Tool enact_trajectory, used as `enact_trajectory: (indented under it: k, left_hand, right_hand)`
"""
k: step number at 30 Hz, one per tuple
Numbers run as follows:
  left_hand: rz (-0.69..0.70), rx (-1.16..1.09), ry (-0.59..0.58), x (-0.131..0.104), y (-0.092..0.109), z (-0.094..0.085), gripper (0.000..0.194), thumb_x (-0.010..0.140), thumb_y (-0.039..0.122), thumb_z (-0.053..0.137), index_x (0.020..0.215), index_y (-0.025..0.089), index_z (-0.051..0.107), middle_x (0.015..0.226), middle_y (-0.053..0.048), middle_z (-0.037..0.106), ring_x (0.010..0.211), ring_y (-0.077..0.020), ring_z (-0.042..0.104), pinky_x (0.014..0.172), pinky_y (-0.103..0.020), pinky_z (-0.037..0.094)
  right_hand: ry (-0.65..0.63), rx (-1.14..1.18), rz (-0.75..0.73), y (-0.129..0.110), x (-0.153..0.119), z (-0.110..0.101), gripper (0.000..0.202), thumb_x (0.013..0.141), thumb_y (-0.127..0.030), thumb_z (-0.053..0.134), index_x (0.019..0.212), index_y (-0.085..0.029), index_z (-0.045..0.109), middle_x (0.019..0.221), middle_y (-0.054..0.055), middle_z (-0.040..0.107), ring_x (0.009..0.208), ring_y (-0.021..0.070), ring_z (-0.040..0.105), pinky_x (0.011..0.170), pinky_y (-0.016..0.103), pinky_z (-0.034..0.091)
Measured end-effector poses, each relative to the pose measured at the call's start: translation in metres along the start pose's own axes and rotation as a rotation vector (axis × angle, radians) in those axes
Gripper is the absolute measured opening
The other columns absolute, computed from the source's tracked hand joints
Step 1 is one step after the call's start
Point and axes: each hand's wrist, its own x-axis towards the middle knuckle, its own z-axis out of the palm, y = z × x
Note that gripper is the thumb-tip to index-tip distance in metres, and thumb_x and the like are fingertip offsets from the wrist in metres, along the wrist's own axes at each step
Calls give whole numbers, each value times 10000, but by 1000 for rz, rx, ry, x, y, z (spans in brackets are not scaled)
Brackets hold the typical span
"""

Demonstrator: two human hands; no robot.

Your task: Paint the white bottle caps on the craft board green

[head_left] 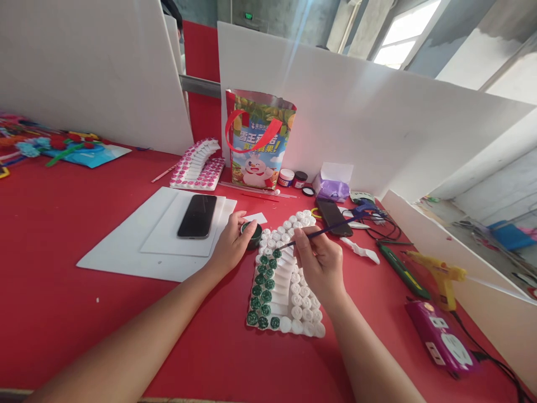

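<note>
My left hand (235, 235) is closed around a small dark jar of green paint (254, 239), beside the upper left of a decorated panel. In my right hand (319, 262) is a thin dark-handled paintbrush (327, 229), its tip down at the rosettes. The panel is covered in rolled white rosettes (308, 302) around a strip of stepped white slats (280, 288). Rosettes along its left side and lower left corner are green (260, 291); the others stay white. My right hand covers part of the panel's right side.
White boards (126, 246) with a black phone (197, 216) lie left. Behind stand a pink-dotted panel (197, 168), a printed bag (260, 143) and paint jars (286, 178). At right are another phone (334, 217), a green cutter (403, 270), a glue gun (440, 274) and a purple power strip (440, 336).
</note>
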Motion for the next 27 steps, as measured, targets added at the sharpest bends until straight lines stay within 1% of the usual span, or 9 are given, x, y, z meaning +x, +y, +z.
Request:
enact_trajectory:
  k: [3, 8, 14, 17, 20, 22, 24, 25, 27]
  left_hand:
    - [-5, -6, -3, 0, 1, 0, 498, 937, 591, 484, 1253, 206, 494, 1151, -111, 643, 1033, -265, 643, 951, -431, 505]
    - [-11, -6, -11, 0, 2, 0, 515, 932, 606, 473, 1259, 208, 486, 1173, -120, 634, 1035, -271, 637, 962, -443, 491]
    - [-6, 2, -2, 0, 1, 0, 531, 924, 614, 471, 1263, 205, 486, 1133, -106, 651, 1012, -265, 646, 945, -429, 497]
    - [2, 4, -1, 1, 1, 0, 521, 931, 604, 469, 1266, 206, 487, 1086, -87, 664, 984, -258, 653, 925, -418, 505]
    - [6, 6, -5, 2, 2, -1, 515, 940, 593, 463, 1266, 196, 486, 1040, -77, 673, 955, -257, 658, 917, -421, 508]
    - [0, 6, -12, 2, 3, -3, 529, 946, 602, 449, 1273, 187, 482, 1020, -75, 679, 945, -262, 663, 920, -429, 505]
    - [-4, 4, -24, 2, 4, -4, 550, 953, 618, 439, 1288, 183, 475, 1016, -77, 689, 980, -274, 670, 941, -434, 497]
    - [-5, 3, -30, 1, 5, -5, 557, 957, 625, 437, 1295, 184, 472, 1014, -78, 696, 1004, -279, 671, 953, -435, 492]
    - [-9, -2, -41, 0, 7, -6, 560, 964, 631, 435, 1306, 189, 470, 997, -75, 709, 1039, -286, 670, 975, -436, 483]
  right_hand:
    - [-14, -17, 0, 1, 1, 0, 316, 1026, -389, 536, 769, -206, 545, 563, -45, 526, 453, 85, 443, 473, 238, 356]
    - [27, -6, 34, 1, 2, -2, 338, 1027, -431, 535, 771, -211, 531, 545, -53, 499, 439, 86, 431, 450, 236, 336]
    - [-20, 2, 16, 1, 2, 1, 349, 1021, -455, 545, 773, -209, 548, 565, -44, 533, 446, 83, 442, 457, 232, 359]
    - [39, 36, 26, 2, 2, -2, 348, 1018, -461, 559, 777, -209, 550, 537, -59, 507, 425, 78, 424, 437, 228, 340]
    - [135, 123, -19, -1, 4, -6, 281, 1024, -432, 569, 865, -202, 598, 552, -67, 525, 406, 72, 434, 423, 223, 340]
    - [161, 168, -50, -7, 7, -11, 249, 1040, -422, 541, 953, -201, 618, 585, -60, 564, 405, 78, 475, 427, 222, 368]
    - [145, 159, -66, -16, 10, -17, 248, 1055, -423, 502, 1002, -207, 612, 630, -41, 611, 440, 95, 539, 456, 229, 424]
    - [130, 112, -67, -21, 11, -21, 244, 1057, -420, 495, 998, -211, 607, 655, -30, 635, 478, 107, 576, 492, 237, 461]
    - [98, -66, -60, -31, 7, -33, 216, 1044, -405, 524, 960, -223, 604, 715, -6, 680, 586, 131, 641, 596, 258, 519]
